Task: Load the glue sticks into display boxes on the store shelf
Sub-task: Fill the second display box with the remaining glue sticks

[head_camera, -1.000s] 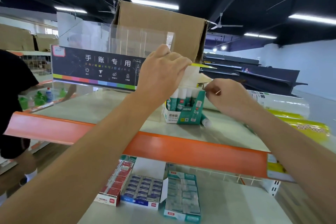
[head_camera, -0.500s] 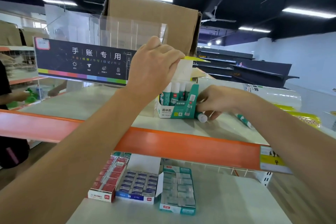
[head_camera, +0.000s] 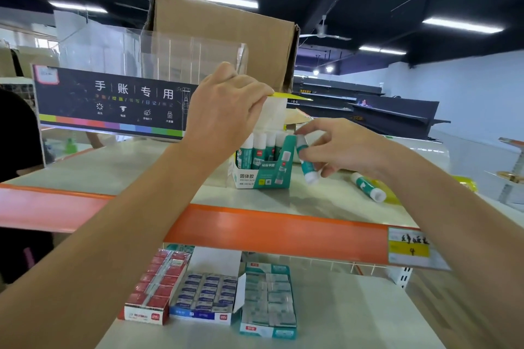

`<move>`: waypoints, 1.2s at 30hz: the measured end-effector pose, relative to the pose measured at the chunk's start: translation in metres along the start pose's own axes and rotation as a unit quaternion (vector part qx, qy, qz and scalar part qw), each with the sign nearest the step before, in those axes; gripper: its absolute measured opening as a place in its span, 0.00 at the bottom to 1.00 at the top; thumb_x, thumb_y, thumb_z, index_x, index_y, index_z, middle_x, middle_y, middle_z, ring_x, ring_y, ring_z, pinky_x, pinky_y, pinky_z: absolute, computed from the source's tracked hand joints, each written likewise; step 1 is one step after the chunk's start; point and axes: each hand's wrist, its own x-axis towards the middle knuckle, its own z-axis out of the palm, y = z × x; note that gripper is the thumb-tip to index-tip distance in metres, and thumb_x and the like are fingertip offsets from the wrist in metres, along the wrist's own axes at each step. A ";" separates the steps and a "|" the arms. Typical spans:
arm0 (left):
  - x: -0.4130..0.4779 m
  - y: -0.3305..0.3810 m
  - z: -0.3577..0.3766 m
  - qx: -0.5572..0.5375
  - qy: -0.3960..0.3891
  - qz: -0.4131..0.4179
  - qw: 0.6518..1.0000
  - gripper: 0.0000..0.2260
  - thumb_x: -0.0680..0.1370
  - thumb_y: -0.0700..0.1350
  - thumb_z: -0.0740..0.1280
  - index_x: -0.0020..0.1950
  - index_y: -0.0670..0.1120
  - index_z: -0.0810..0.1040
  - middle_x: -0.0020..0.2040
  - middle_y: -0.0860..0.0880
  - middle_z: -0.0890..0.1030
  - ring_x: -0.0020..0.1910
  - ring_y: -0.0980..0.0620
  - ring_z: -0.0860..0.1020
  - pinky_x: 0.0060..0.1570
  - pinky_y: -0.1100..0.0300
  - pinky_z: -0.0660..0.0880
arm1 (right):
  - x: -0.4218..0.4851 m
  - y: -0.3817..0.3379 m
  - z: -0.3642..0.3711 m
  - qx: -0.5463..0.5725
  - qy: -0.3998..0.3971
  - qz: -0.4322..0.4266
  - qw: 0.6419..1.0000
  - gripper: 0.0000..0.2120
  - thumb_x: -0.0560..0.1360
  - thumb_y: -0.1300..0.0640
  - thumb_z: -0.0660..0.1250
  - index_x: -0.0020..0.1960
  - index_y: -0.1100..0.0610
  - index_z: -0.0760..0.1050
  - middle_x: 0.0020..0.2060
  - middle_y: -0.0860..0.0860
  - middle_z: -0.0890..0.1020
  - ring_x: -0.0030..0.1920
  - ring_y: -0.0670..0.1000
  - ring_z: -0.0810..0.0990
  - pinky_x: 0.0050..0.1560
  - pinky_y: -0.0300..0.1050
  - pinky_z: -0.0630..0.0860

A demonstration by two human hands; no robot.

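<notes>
Left hand (head_camera: pixel 226 110) pinches the display box (head_camera: pixel 262 170) flap, hiding its rear; right hand (head_camera: pixel 337 147) clamps a glue stick (head_camera: pixel 306 163); another stick (head_camera: pixel 368 186) lies on the shelf (head_camera: pixel 141 167).

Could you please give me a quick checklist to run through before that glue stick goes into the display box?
1. Lid flap held up by the left hand: ok.
2. Glue stick gripped in the right hand: ok, fingers wrap it near the cap.
3. Stick above the opening of the display box: not ok, it is beside the box's right wall.
4. Free slot inside the box: cannot tell, the front row looks full and the rear is hidden.
5. Other loose stick lying clear on the shelf: ok.
</notes>
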 end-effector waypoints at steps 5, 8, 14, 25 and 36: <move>0.000 0.000 0.000 -0.003 0.007 0.003 1.000 0.05 0.76 0.42 0.67 0.47 0.47 0.83 0.40 0.51 0.84 0.40 0.47 0.74 0.37 0.61 0.65 | -0.012 -0.007 0.002 0.076 0.072 -0.052 0.993 0.15 0.72 0.60 0.72 0.57 0.53 0.74 0.41 0.54 0.84 0.33 0.47 0.83 0.39 0.43 0.83; 0.001 0.000 0.001 0.001 0.015 0.007 1.000 0.05 0.76 0.42 0.67 0.46 0.47 0.83 0.39 0.51 0.83 0.39 0.47 0.74 0.37 0.61 0.65 | -0.020 -0.012 0.007 0.134 0.101 -0.093 0.981 0.13 0.72 0.62 0.72 0.54 0.55 0.74 0.41 0.59 0.83 0.35 0.51 0.84 0.38 0.43 0.83; -0.001 -0.002 0.002 0.001 0.016 -0.007 1.000 0.05 0.76 0.42 0.67 0.45 0.47 0.83 0.40 0.52 0.83 0.39 0.48 0.74 0.38 0.65 0.61 | -0.022 -0.011 0.022 0.091 0.183 -0.155 0.966 0.13 0.71 0.57 0.73 0.50 0.48 0.72 0.40 0.50 0.85 0.39 0.48 0.85 0.46 0.51 0.81; 0.002 -0.003 0.003 -0.003 0.027 -0.004 1.000 0.04 0.75 0.42 0.68 0.45 0.47 0.83 0.39 0.52 0.83 0.38 0.47 0.75 0.37 0.63 0.64 | -0.008 -0.014 0.031 -0.080 0.248 -0.217 0.941 0.12 0.71 0.55 0.74 0.49 0.53 0.73 0.39 0.47 0.83 0.41 0.43 0.82 0.42 0.36 0.76; 0.001 -0.004 0.003 -0.009 0.027 -0.001 1.000 0.05 0.75 0.42 0.68 0.45 0.47 0.83 0.38 0.51 0.83 0.38 0.47 0.75 0.36 0.62 0.64 | 0.003 -0.010 0.039 -0.191 0.209 -0.211 0.936 0.10 0.73 0.49 0.70 0.51 0.52 0.78 0.43 0.44 0.81 0.52 0.46 0.71 0.45 0.43 0.65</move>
